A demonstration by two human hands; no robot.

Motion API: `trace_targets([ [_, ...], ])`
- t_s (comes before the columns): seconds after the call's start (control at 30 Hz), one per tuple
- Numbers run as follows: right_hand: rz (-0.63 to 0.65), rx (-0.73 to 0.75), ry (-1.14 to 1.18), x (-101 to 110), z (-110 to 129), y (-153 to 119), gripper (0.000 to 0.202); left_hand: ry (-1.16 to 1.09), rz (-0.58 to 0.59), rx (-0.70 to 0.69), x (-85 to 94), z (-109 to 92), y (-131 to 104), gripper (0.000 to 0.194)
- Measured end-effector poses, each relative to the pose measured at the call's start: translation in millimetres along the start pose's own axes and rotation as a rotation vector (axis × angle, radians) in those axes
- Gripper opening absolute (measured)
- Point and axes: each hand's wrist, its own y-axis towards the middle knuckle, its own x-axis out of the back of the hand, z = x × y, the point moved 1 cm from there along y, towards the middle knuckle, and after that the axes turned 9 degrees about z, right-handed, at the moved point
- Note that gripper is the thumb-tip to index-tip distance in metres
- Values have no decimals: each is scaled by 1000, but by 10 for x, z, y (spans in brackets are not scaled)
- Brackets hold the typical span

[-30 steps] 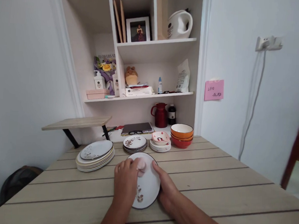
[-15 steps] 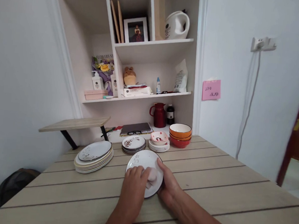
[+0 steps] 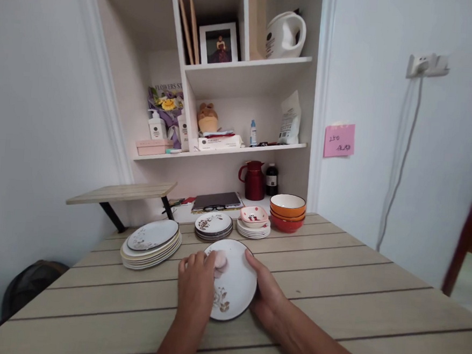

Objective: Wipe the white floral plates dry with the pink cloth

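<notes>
A white plate (image 3: 237, 279) with a dark rim and a brown floral print is held tilted above the wooden table. My right hand (image 3: 266, 292) grips its right edge, thumb on the face and fingers behind. Bunched in my left hand (image 3: 197, 277) is a pale pink cloth (image 3: 221, 262), pressed against the plate's upper left part. Just behind are a stack of small flower-patterned plates (image 3: 214, 224) and a stack of small white dishes (image 3: 253, 231) topped by a pink panda-print bowl (image 3: 254, 216).
Larger plates (image 3: 153, 241) are stacked at the left, near a raised wooden shelf (image 3: 121, 193). Orange and red bowls (image 3: 287, 213) stand stacked at the back right. Behind them are a red jug (image 3: 254, 181), a dark bottle (image 3: 272, 179) and a laptop (image 3: 217, 200) with glasses on it.
My left hand has slid the cloth from the plate's lower middle to its upper left. The plate's floral print now shows at its lower left. My right hand keeps its grip.
</notes>
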Motion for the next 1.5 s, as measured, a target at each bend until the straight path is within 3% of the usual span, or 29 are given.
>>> trace_targets([
  [0.2, 86, -3, 60, 31, 43, 7, 54, -75, 51, -376, 31, -302, -110, 42],
  [0.27, 118, -19, 52, 18, 32, 3, 54, -80, 28, -409, 42, -367, -130, 41],
  [0.4, 156, -40, 44, -30, -11, -6, 57, -37, -45, -218, 25, -301, -75, 40],
  [0.53, 90, -6, 22, -36, -37, -1, 57, -2, -62, 23, 33, -83, 2, 35],
  [0.67, 55, 12, 49, -18, -22, 1, 60, 16, -60, 80, 39, 7, 8, 33],
  [0.77, 56, 7, 92, -14, 9, -10, 59, -2, -64, -12, 20, -59, -21, 35],
  [0.9, 96, -15, 120, -10, 35, -19, 57, -73, -22, -353, 10, -233, -88, 44],
  [0.97, 116, -27, 109, -9, 32, -18, 57, -105, -5, -429, 5, -291, -106, 45],
  [1.07, 120, -20, 76, -16, 11, -21, 56, -116, 2, -358, -19, -275, -76, 46],
  [1.27, 78, 4, 15, -38, -44, -40, 58, -58, -48, -6, -23, 6, 31, 37],
  [1.5, 76, 9, 42, 6, 2, -22, 64, 0, -32, 28, -1, -42, 0, 35],
])
